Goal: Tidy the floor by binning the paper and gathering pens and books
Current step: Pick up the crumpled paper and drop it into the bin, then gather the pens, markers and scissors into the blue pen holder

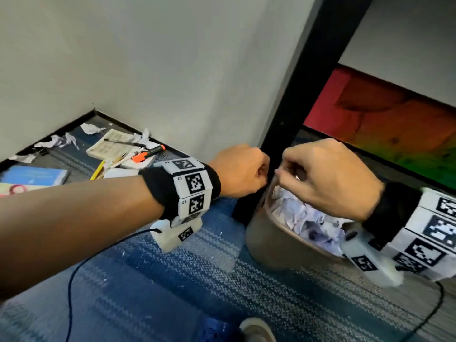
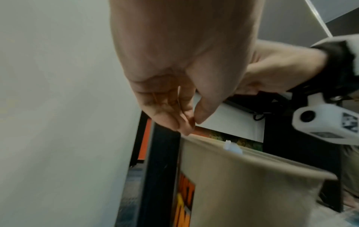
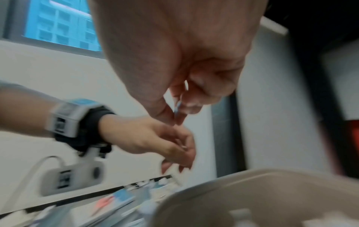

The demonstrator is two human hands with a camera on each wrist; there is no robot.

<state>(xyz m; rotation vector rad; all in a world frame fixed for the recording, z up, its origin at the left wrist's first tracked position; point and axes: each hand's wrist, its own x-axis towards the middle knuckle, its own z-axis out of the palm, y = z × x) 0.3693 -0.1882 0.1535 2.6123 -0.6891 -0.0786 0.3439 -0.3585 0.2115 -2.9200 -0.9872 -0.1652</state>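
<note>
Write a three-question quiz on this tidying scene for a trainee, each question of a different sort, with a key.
1. True or false: the bin is empty.
2. Where does the orange highlighter lie? A: in the bin. B: on a book on the floor. C: under the bin.
3. Short answer: which things by the wall still belong in the bin?

Key
1. False: crumpled sheets fill it.
2. B.
3. The crumpled paper on the floor.
</note>
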